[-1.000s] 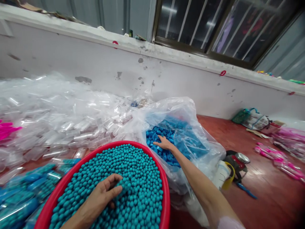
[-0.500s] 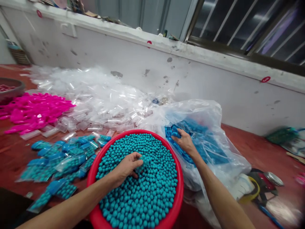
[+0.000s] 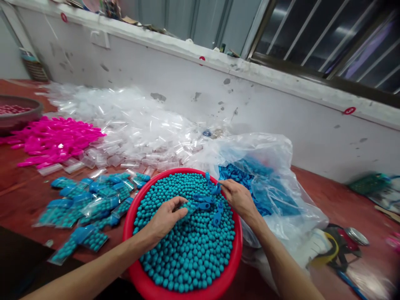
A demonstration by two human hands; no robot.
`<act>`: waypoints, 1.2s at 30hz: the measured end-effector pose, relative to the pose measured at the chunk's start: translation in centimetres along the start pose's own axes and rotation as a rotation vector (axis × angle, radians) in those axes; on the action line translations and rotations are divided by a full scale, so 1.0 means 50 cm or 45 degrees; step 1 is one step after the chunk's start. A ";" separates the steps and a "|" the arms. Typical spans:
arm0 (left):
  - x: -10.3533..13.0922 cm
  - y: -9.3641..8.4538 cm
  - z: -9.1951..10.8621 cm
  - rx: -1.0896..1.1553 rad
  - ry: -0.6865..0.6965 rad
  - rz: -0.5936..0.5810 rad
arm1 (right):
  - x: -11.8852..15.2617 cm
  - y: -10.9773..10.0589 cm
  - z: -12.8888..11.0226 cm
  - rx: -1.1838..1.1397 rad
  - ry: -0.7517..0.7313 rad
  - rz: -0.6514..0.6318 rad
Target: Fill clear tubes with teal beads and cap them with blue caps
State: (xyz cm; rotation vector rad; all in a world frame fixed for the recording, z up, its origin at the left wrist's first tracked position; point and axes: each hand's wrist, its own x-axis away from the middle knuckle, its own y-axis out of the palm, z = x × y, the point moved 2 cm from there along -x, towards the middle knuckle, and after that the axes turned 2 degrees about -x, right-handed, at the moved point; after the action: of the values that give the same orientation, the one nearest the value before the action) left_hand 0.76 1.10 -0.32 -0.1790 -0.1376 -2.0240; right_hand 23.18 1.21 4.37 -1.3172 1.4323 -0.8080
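A red basin (image 3: 238, 246) full of teal beads (image 3: 187, 258) stands in front of me. My left hand (image 3: 170, 214) is over the beads, its thumb and fingers closed round a small clear pouch of teal beads (image 3: 188, 207). Several blue plastic caps (image 3: 204, 203) lie on or hang just over the beads at the basin's right half. My right hand (image 3: 236, 196) is at the basin's right rim, fingertips pinched at a blue cap (image 3: 216, 188). Behind it, a clear plastic bag (image 3: 275, 146) holds many more blue caps (image 3: 234, 173).
Filled bead packets (image 3: 96, 200) lie left of the basin. Beyond are a pink heap (image 3: 62, 139), a pile of clear empty pouches (image 3: 134, 121) and a brown bowl (image 3: 34, 111). A dark tool with a yellow part (image 3: 334, 246) lies at the right, below the wall.
My right hand has moved left from the bag to the basin's rim, and blue caps now show over the beads. My left hand stays over the basin with the pouch.
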 end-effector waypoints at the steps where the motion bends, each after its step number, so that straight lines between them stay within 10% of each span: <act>1: 0.005 -0.004 -0.001 -0.004 0.005 0.014 | 0.007 -0.004 -0.011 -0.011 -0.013 0.017; 10: 0.014 -0.011 -0.025 0.161 -0.147 -0.002 | 0.034 0.092 -0.129 0.457 -0.294 -0.363; 23: 0.013 -0.011 -0.031 0.298 -0.204 -0.147 | 0.041 0.098 -0.118 0.590 -0.189 -0.269; 31: 0.015 -0.008 -0.031 0.233 -0.150 -0.162 | 0.017 0.101 -0.097 -0.697 0.099 -0.594; 36: 0.016 -0.008 -0.026 0.199 -0.144 -0.139 | 0.017 0.083 -0.091 -0.784 0.084 -0.540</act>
State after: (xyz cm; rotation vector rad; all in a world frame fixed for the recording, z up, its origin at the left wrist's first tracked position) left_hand -0.04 0.36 -1.45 -0.1910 -0.3829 -2.1014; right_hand 17.65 0.49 1.61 -2.1306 1.5399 -0.7022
